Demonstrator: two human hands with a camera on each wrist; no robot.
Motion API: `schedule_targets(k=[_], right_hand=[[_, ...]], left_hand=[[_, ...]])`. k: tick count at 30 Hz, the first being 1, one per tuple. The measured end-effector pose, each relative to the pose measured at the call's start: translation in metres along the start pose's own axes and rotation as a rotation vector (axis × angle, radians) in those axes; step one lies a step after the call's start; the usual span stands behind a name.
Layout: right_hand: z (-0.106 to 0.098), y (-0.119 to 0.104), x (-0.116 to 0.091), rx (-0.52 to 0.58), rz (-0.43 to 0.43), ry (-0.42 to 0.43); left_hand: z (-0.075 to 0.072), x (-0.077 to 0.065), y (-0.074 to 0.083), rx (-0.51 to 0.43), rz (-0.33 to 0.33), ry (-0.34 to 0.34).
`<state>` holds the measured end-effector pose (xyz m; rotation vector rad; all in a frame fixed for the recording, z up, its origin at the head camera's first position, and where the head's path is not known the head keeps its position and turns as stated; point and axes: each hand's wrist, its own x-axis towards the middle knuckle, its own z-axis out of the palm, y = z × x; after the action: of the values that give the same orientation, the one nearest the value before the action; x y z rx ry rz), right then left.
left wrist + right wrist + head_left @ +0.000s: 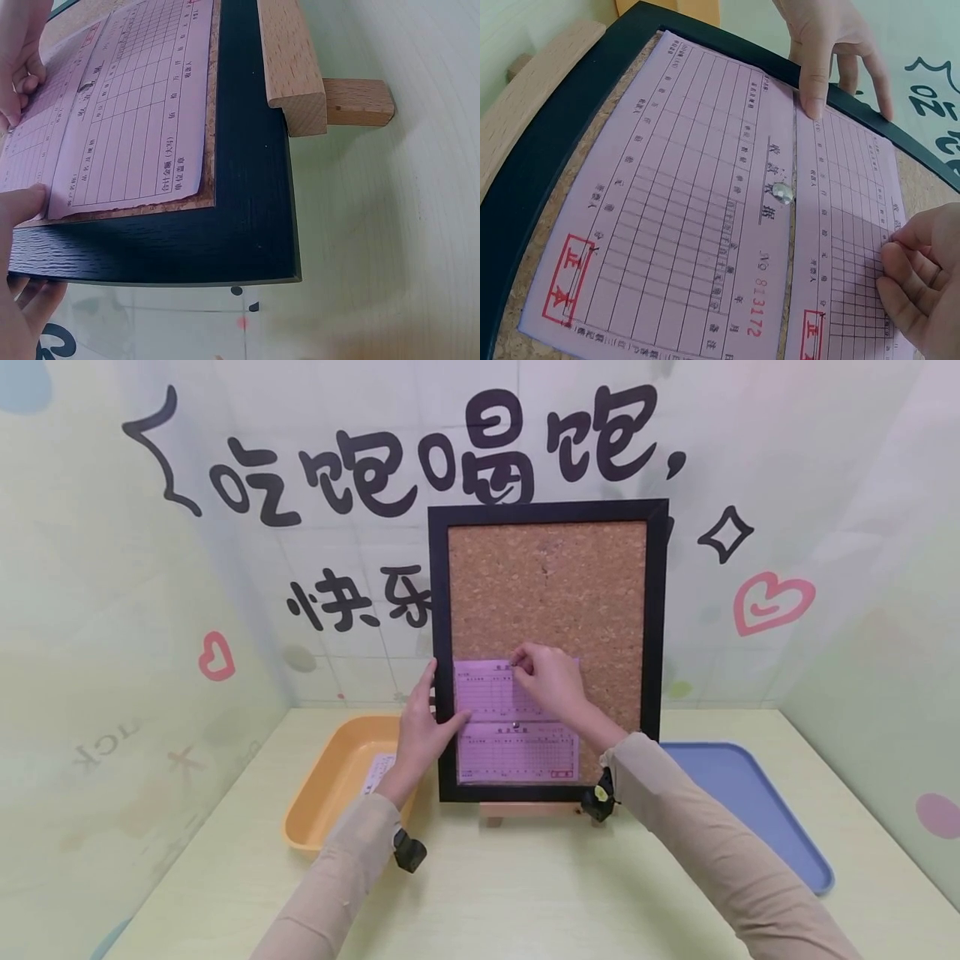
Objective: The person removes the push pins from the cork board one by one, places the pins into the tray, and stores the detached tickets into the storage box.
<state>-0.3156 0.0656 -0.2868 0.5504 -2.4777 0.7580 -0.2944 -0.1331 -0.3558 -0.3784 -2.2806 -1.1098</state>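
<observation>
A black-framed cork board (547, 585) leans upright on a small wooden stand. My left hand (427, 735) grips its left edge, fingers behind the frame and thumb pressing the side of the upper pink receipt slip (483, 693). Directly below, the lower pink receipt slip (517, 760) lies flat on the cork, with a silver thumbtack (783, 193) at its top edge. At the top middle of the upper slip, my right hand (551, 685) pinches a small thumbtack against the paper, mostly hidden by the fingertips.
The wooden stand (292, 56) juts out under the frame. An orange tray (318, 793) with a white label stands left of the board, partly behind my left arm. To the right lies a blue tray (750, 810). A printed backdrop (360, 410) closes off the back.
</observation>
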Motion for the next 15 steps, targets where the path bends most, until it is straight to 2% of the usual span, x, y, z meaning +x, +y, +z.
schedule_targets(k=[11, 15], right_hand=[[-0.0056, -0.0016, 0.0029, -0.008, -0.017, -0.055], [-0.0051, -0.0018, 0.0027, -0.012, -0.031, -0.049]], left_hand=[[0.0006, -0.0004, -0.0003, -0.017, -0.004, -0.004], [0.0002, -0.0002, -0.0008, -0.012, 0.001, -0.002]])
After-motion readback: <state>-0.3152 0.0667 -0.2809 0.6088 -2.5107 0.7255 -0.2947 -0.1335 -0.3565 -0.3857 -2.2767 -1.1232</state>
